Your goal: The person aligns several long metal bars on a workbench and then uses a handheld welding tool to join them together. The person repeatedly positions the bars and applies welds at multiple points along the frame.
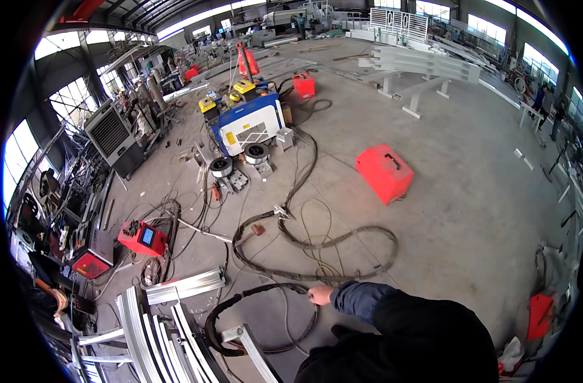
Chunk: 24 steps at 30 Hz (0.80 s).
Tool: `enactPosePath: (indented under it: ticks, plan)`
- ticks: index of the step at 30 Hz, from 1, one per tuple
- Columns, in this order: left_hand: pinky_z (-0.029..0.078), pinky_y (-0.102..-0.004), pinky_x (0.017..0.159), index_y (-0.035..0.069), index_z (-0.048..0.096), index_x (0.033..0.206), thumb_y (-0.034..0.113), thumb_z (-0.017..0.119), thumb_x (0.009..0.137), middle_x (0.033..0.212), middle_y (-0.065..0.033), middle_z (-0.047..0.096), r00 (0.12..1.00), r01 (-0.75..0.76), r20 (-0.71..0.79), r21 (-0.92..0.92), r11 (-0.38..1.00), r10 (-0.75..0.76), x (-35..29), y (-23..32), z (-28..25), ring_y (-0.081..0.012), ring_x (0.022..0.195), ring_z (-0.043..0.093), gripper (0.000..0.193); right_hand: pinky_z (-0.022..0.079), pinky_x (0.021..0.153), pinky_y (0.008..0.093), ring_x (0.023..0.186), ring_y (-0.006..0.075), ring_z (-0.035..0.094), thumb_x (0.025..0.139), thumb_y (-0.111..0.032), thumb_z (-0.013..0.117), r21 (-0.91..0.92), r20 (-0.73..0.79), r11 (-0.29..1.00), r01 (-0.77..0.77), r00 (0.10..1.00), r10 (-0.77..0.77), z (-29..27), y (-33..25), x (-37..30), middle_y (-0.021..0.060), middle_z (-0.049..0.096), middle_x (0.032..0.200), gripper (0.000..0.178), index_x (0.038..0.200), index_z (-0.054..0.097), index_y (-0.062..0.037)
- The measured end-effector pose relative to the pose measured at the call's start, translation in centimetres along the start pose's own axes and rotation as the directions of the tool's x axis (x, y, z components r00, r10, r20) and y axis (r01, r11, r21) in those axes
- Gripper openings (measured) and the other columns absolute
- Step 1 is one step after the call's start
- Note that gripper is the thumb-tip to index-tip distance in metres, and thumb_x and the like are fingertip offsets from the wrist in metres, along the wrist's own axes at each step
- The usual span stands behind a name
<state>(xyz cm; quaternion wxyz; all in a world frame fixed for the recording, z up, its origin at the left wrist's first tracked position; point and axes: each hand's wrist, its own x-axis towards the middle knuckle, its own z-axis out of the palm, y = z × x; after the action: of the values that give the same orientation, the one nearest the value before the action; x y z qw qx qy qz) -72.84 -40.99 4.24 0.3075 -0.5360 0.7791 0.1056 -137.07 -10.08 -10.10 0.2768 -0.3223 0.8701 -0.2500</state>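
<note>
My right hand [320, 294], in a dark blue cuff and black sleeve, reaches in from the lower right. Its fingers are closed on a thick black sleeved cable [261, 290], which curves away left in a loop on the floor. Inside this loop a thinner grey cable [286, 313] runs down beside a metal frame bar [256, 350]. Just beyond the hand, a longer dark hose [304, 276] bends in a wide curve, with a metal torch-like fitting [281, 212] at its upper part. My left hand does not show.
Silver metal profiles [141, 332] lie at the lower left. A red box with a handle [385, 172] stands ahead right, and a red machine with a screen [143, 239] at left. A blue-and-white machine [250, 124] stands beyond. Loose cables cross the concrete floor [457, 236].
</note>
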Motion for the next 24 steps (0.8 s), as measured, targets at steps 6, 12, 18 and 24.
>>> enactPosePath:
  ticks: [6, 12, 18, 24]
  plan:
    - [0.058, -0.0587, 0.092, 0.000, 0.059, 0.153, 0.049, 0.070, 0.102, 0.112, -0.0345, 0.076, 0.776, -0.309, -0.612, -0.163, 0.937, 0.150, 9.6, 5.8, -9.9, -0.0525, 0.105, 0.074, 0.072, 0.058, 0.096, 0.0532, 0.114, 0.0401, 0.075, 0.096, -0.041, 0.070, -0.123, 0.196, 0.987, 0.103, 0.978, -0.078, 2.7, -7.7, 4.3, 0.0184, 0.079, 0.120, 0.041, 0.122, 0.078, -0.0097]
    - [0.045, -0.0634, 0.119, 0.012, 0.057, 0.157, 0.052, 0.076, 0.097, 0.172, -0.0252, 0.042, 0.893, -0.211, -0.442, -0.239, 0.948, 0.087, 9.7, 9.1, -15.1, -0.0486, 0.152, 0.046, 0.075, 0.058, 0.096, 0.0512, 0.112, 0.0387, 0.076, 0.096, -0.040, 0.070, -0.134, 0.332, 0.976, 0.170, 0.936, -0.117, 2.1, -11.3, 5.2, 0.0176, 0.080, 0.117, 0.041, 0.122, 0.078, -0.0088]
    - [0.047, -0.0659, 0.114, 0.020, 0.051, 0.167, 0.054, 0.075, 0.097, 0.163, -0.0300, 0.051, 0.752, -0.235, -0.652, -0.127, 0.964, 0.097, 16.0, 6.7, -9.8, -0.0500, 0.147, 0.051, 0.082, 0.058, 0.086, 0.0528, 0.101, 0.0421, 0.076, 0.096, -0.037, 0.070, -0.035, 0.175, 0.971, 0.237, 0.958, -0.228, -0.1, -18.4, 12.5, 0.0209, 0.080, 0.105, 0.036, 0.114, 0.078, -0.0057]
    - [0.057, -0.0515, 0.091, 0.015, 0.073, 0.139, 0.055, 0.080, 0.097, 0.128, -0.0225, 0.071, 0.576, -0.155, -0.808, 0.038, 0.987, 0.122, 17.4, 7.3, -13.3, -0.0393, 0.113, 0.069, 0.059, 0.056, 0.078, 0.0507, 0.090, 0.0403, 0.075, 0.100, -0.038, 0.071, 0.241, 0.047, 0.871, 0.428, 0.891, -0.451, 4.6, -34.6, 25.1, 0.0218, 0.077, 0.096, 0.036, 0.110, 0.073, -0.0032]
